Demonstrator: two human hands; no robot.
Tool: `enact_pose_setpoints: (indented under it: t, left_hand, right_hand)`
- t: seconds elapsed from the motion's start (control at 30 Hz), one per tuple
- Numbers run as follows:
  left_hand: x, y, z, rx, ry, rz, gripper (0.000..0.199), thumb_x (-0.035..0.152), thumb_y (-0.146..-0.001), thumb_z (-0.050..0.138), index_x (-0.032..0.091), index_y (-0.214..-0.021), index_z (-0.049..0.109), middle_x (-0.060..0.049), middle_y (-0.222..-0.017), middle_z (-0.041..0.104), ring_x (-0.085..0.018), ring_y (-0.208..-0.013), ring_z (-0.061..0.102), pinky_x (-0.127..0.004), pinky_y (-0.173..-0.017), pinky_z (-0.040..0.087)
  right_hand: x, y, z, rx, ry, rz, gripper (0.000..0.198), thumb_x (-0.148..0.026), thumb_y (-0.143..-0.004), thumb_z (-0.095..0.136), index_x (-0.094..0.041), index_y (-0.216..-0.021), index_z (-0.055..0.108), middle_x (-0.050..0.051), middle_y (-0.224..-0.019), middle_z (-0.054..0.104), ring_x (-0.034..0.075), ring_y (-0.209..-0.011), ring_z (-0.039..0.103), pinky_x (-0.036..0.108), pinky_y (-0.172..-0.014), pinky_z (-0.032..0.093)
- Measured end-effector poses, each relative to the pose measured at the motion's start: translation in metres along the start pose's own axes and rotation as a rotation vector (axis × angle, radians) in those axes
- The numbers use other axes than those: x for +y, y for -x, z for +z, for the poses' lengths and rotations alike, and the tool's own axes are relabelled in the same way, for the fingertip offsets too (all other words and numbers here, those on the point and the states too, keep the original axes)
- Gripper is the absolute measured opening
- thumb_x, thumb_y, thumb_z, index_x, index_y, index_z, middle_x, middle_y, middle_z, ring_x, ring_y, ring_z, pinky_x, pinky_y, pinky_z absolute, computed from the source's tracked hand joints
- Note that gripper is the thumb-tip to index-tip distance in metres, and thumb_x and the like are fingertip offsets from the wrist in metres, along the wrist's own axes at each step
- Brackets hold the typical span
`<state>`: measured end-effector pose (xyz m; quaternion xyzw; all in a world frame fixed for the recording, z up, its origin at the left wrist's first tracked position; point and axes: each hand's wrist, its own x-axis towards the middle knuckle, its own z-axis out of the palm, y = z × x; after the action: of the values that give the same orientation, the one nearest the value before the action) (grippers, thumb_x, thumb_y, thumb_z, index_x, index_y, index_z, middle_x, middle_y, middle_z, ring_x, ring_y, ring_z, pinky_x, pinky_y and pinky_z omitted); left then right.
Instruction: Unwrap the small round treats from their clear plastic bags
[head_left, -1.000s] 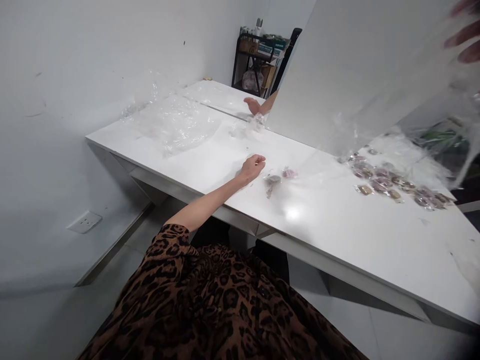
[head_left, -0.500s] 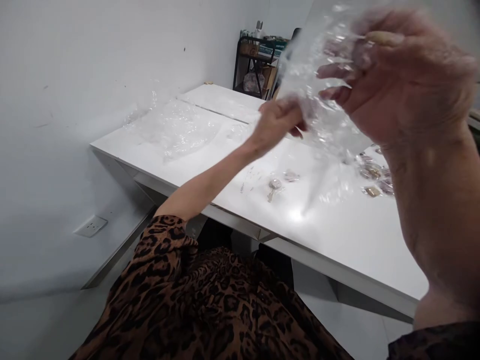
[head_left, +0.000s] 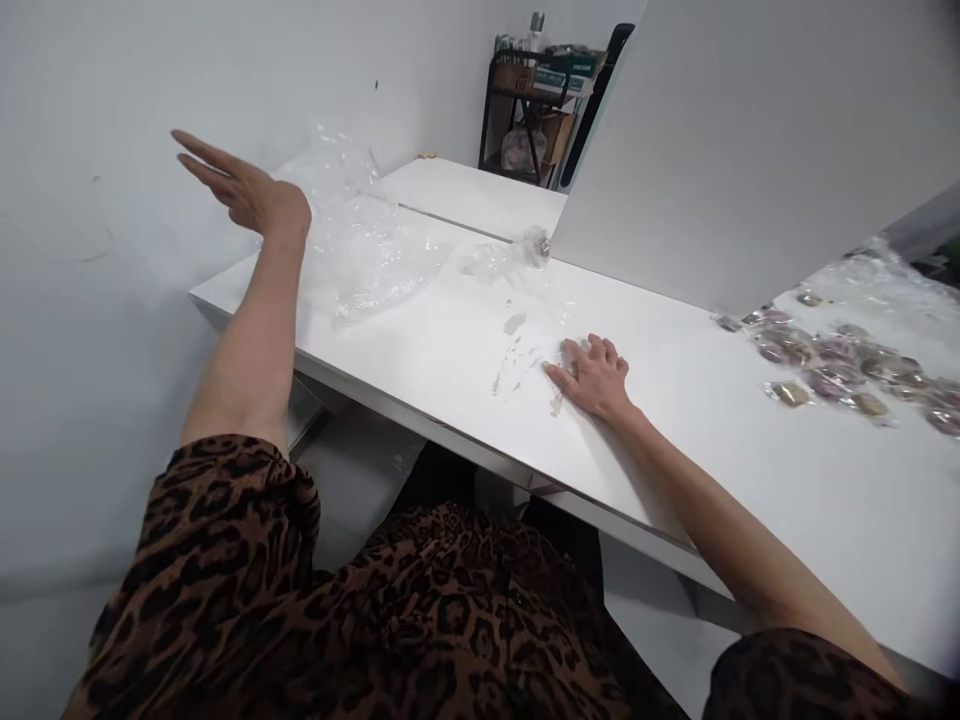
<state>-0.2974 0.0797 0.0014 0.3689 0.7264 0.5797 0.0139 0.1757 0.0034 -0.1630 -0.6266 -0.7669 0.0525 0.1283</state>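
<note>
Right hand down on the white table, fingers spread and curled; can't tell if they pinch anything, since they hide what's under them. Left hand is up in front of the wall, fingers extended, nothing visible in them, beside the crumpled clear plastic. Wrapped pieces lie clustered to the right of the right hand, well apart from it; pale smudges mark the tabletop just left of it. Step, my read: 1 hand working at the tabletop, other free. Next move calls for right fingertips closing low, without snagging loose film.
</note>
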Motion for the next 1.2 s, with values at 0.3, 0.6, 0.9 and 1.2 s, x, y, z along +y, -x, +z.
enact_pose_setpoints:
  t: [0.3, 0.6, 0.9, 1.2]
  left_hand:
    - [-0.020, 0.145, 0.057, -0.312, 0.051, 0.544, 0.062, 0.043, -0.099, 0.056, 0.023, -0.156, 0.042, -0.003, -0.168, 0.038, -0.026, -0.165, 0.005, -0.047, -0.136, 0.012]
    - [0.007, 0.188, 0.169, -0.752, -0.209, 0.608, 0.052, 0.017, -0.094, 0.056, 0.023, -0.145, 0.057, -0.013, -0.171, 0.031, -0.035, -0.161, 0.022, -0.058, -0.127, 0.022]
    - [0.027, 0.201, 0.240, -0.938, -0.428, 0.888, 0.059, 0.008, -0.091, 0.050, 0.025, -0.146, 0.060, -0.007, -0.177, 0.018, -0.031, -0.165, 0.012, -0.061, -0.131, 0.011]
    - [0.025, 0.109, 0.211, -0.550, 0.145, 0.380, 0.016, 0.029, -0.102, 0.054, 0.020, -0.106, 0.067, -0.014, -0.134, 0.061, -0.028, -0.134, 0.056, -0.046, -0.116, 0.043]
  right_hand:
    - [0.057, 0.000, 0.002, 0.133, -0.001, -0.187, 0.037, -0.046, -0.093, 0.050, -0.018, -0.106, 0.070, 0.018, -0.116, 0.064, 0.027, -0.094, 0.064, 0.039, -0.076, 0.052]
    - [0.206, -0.011, -0.096, 0.413, 0.202, 0.054, 0.032, -0.049, -0.093, 0.051, -0.022, -0.097, 0.067, 0.026, -0.119, 0.061, 0.044, -0.116, 0.060, 0.060, -0.086, 0.049]
    - [0.195, -0.044, -0.083, 0.342, 0.086, 0.097, 0.059, -0.057, -0.088, 0.057, -0.022, -0.135, 0.060, 0.026, -0.160, 0.038, 0.052, -0.144, 0.037, 0.076, -0.107, 0.033]
    - [0.112, -0.120, -0.033, 0.267, -0.043, -0.102, 0.060, -0.052, -0.093, 0.048, -0.017, -0.141, 0.056, 0.023, -0.150, 0.050, 0.043, -0.139, 0.045, 0.063, -0.108, 0.044]
